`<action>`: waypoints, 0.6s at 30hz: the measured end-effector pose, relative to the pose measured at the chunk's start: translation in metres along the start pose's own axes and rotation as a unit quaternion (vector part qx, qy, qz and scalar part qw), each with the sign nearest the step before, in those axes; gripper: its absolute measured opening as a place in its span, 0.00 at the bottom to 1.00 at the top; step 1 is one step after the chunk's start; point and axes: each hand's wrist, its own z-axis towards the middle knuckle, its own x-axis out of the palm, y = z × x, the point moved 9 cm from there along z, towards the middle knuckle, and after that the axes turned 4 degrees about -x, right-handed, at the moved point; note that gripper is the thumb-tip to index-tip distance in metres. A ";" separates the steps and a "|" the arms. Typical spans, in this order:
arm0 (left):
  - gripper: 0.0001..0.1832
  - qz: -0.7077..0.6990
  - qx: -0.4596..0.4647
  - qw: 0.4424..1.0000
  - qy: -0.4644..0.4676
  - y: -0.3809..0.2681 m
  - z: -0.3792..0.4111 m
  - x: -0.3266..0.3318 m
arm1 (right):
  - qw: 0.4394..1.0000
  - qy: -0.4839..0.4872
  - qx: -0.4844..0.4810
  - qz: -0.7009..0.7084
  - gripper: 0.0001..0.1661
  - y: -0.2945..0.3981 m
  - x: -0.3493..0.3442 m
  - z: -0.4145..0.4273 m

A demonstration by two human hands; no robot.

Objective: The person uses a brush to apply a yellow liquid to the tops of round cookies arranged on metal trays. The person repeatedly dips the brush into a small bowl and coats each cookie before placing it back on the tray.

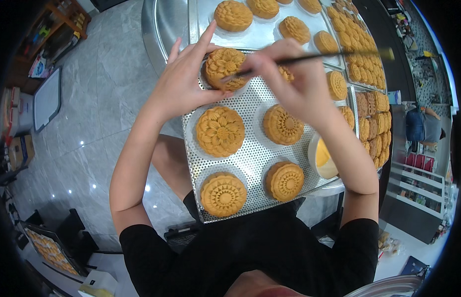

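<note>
My left hand (180, 80) grips the sides of a flower-patterned mooncake (227, 65), its index finger lifted off. My right hand (299, 80), blurred, holds a thin brush (349, 55) whose tip is at the lower face of that mooncake. Beneath both hands lies a perforated metal tray (249, 163). More large mooncakes stand on it on clear round bases, among them a petalled one (220, 131) and one with a sunburst pattern (223, 195). Partly behind my right forearm, a white bowl (313, 163) contains yellow liquid (322, 153).
Beyond is a flat metal tray (252, 39) with more large mooncakes. Trays of small mooncakes (358, 44) line the right side of the round metal table (152, 33). A person (423, 126) stands farther off at right. Grey tiled floor (104, 92) shows at left.
</note>
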 end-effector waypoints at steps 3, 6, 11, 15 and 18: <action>0.68 -0.008 -0.018 1.000 0.017 -0.003 0.002 0.001 | 0.982 -0.008 0.153 -0.111 0.18 -0.051 -0.023 0.006; 0.69 -0.014 -0.021 0.999 0.024 -0.001 0.002 0.003 | 0.981 -0.105 0.160 0.024 0.23 -0.048 -0.022 0.011; 0.71 -0.004 -0.013 1.000 0.002 0.000 0.002 0.002 | 0.981 -0.018 0.194 -0.017 0.28 -0.069 0.004 0.022; 0.72 0.000 -0.001 1.000 -0.014 -0.002 0.003 0.002 | 0.969 -0.078 0.233 -0.023 0.30 -0.091 -0.014 0.027; 0.73 0.003 -0.006 1.000 -0.012 -0.003 0.005 -0.001 | 0.971 -0.036 0.231 0.055 0.29 -0.095 0.007 0.025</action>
